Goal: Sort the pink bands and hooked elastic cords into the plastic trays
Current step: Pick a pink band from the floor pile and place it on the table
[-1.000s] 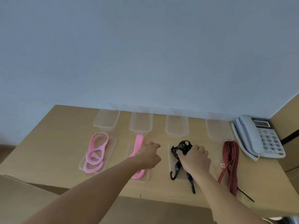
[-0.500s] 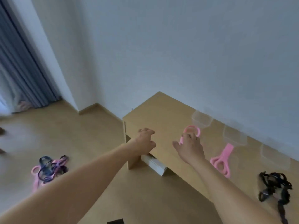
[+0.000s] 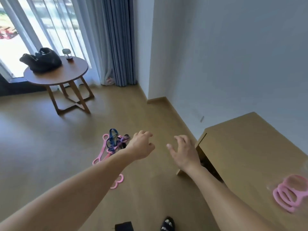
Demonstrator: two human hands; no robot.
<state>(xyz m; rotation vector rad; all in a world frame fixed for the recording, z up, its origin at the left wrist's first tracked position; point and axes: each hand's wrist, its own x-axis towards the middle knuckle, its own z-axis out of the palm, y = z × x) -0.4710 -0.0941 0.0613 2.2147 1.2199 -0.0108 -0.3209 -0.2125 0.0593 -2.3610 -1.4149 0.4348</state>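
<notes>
Both arms are stretched out over the wooden floor (image 3: 50, 147) to the left of the desk (image 3: 250, 147), and neither hand has anything in it. The left hand (image 3: 141, 145) hangs with its fingers loosely curled round nothing. The right hand (image 3: 185, 152) is spread and relaxed, thumb out to the left. What matters is the tangled pile (image 3: 113, 142) on the floor. It lies just left of the left hand, at the wrist, and part of it is hidden behind that arm. The right hand is farther off, with the left hand between it and the pile, so I judge the left hand the better placed to take it. In the pile, dark hooked cords (image 3: 112, 138) are knotted over two pink bands (image 3: 101, 152). The bands' long axes run from far to near, slanting a little left as they come nearer, with looped ends showing at both ends. A lone pink band (image 3: 119, 180) lies nearer, half covered by the left forearm. How high the hands are above the floor I cannot tell, so a reach down and to the left looks likely to be needed. A grab at the middle may lift cords and bands together, since they look entangled. A bundle of pink loops (image 3: 290, 192) lies on the desk at the near right, well apart from both hands.
</notes>
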